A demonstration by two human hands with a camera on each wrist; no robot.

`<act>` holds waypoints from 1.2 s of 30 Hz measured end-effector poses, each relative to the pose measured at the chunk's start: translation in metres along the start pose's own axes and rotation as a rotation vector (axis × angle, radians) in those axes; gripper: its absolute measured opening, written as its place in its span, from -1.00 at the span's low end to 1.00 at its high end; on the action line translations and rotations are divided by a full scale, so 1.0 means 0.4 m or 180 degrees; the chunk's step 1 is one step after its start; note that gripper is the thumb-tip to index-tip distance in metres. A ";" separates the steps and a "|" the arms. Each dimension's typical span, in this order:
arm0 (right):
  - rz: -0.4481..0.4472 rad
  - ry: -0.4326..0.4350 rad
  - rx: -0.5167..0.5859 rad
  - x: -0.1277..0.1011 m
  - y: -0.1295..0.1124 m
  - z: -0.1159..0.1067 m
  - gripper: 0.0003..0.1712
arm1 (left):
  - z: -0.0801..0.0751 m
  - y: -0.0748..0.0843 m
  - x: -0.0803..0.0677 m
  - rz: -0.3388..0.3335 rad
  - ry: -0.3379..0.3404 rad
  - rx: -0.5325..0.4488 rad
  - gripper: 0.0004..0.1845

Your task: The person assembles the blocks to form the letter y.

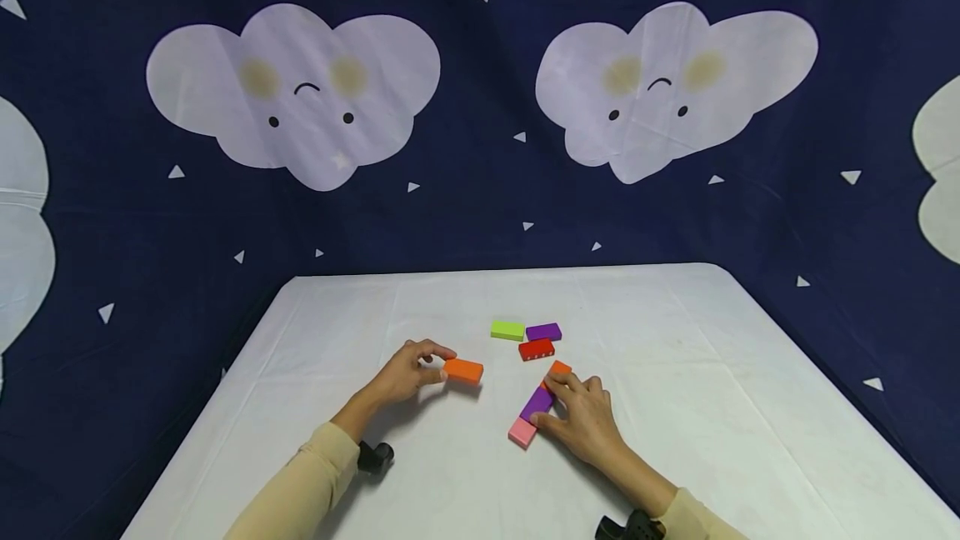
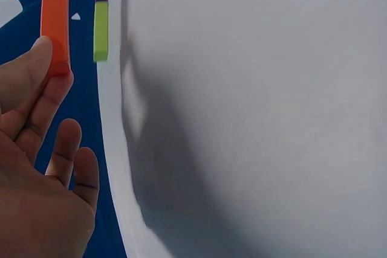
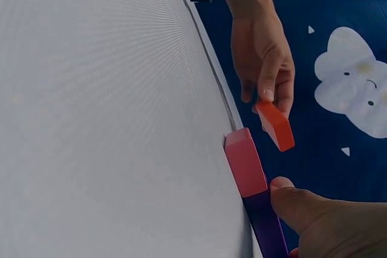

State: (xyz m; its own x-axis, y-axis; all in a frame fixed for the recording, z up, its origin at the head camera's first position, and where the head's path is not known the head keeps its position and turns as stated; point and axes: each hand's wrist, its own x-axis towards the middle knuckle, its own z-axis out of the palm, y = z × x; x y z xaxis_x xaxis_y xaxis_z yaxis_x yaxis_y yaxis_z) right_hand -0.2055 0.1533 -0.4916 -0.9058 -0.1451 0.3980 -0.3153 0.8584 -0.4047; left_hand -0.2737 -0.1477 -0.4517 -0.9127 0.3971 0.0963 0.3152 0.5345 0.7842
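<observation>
In the head view my left hand (image 1: 408, 372) pinches one end of an orange block (image 1: 463, 371) between thumb and fingers, raised above the white table with its shadow below. The left wrist view shows the same orange block (image 2: 55, 22) held lengthwise. My right hand (image 1: 588, 419) is at a slanted row of blocks: orange (image 1: 558, 367), purple (image 1: 537, 404) and pink (image 1: 522, 432), end to end. Its thumb presses the side of the purple block (image 3: 264, 225), near the pink block (image 3: 245, 164); the index finger reaches across where purple meets orange, partly covering them.
Behind the row lie a lime green block (image 1: 507, 330), another purple block (image 1: 543, 332) and a red block with pale dots (image 1: 536, 349). The white tabletop (image 1: 360, 315) ends at a dark blue cloth (image 1: 480, 215) with clouds.
</observation>
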 end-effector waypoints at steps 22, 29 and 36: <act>0.0052 -0.0067 0.0018 -0.003 -0.003 -0.005 -0.27 | 0.057 0.032 -0.049 0.0165 -0.0373 -0.0067 -0.71; 0.0050 -0.0060 0.0037 -0.004 -0.003 -0.005 -0.27 | 0.076 0.038 -0.042 0.0188 -0.0469 0.0015 -0.72; 0.0057 -0.0062 0.0014 -0.004 -0.002 -0.006 -0.27 | 0.087 0.045 -0.037 0.0156 -0.0542 0.0054 -0.72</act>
State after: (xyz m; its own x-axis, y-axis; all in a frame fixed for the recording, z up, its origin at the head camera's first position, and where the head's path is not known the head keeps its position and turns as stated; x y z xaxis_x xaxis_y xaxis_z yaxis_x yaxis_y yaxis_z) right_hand -0.2032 0.1540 -0.4900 -0.9167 -0.1391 0.3746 -0.3001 0.8587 -0.4154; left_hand -0.2456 -0.1181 -0.4603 -0.8393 0.5429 0.0278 0.3641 0.5233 0.7704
